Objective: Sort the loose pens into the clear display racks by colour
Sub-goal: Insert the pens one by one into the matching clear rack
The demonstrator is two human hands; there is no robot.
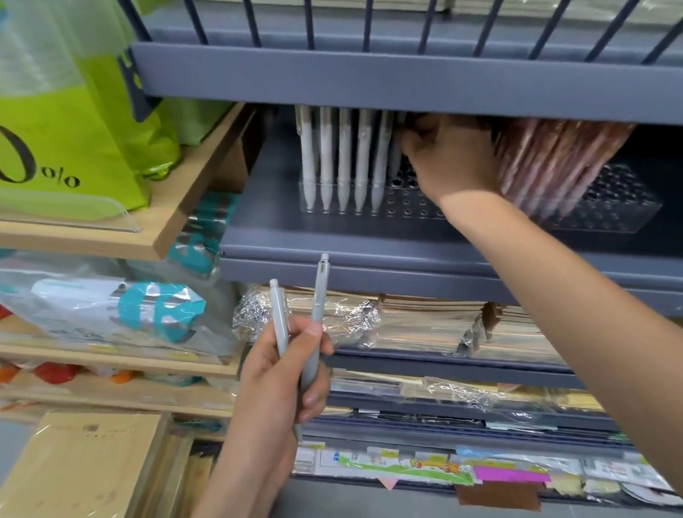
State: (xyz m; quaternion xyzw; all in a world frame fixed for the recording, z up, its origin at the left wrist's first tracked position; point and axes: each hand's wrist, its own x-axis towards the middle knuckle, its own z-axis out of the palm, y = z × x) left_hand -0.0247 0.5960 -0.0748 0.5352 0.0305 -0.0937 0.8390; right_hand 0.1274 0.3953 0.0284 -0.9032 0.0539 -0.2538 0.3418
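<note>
Fingers [312,331] of the left hand [277,378] are wrapped around two loose pale grey click pens [301,328], held low and near, in front of the shelf edge. Both pens run roughly upright along their long axis, clicker ends up, the right one tipped a bit to the right, so they fan apart at the top.

The right hand [451,155] is reached far in under the upper shelf, fingers curled in at the back of the clear plastic perforated display rack [406,203]. Honestly can't tell whether it's gripping a pen in there or just nudging things, since the fingertips are hidden behind the knuckles and the shelf lip.

Progress-wise: a row of white pens [344,159] already stands in the left end of that rack on the dark grey metal shelf [267,225], tips down in the holes, leaning back slightly. Right of the hand there's a bunch of pinkish pens [551,160] in a second clear rack [608,204], slanted and blurry. Lots of empty holes are visible between the white row and the hand, so I'd say it's partway done, with at least the two grey ones left to slot in.
</note>
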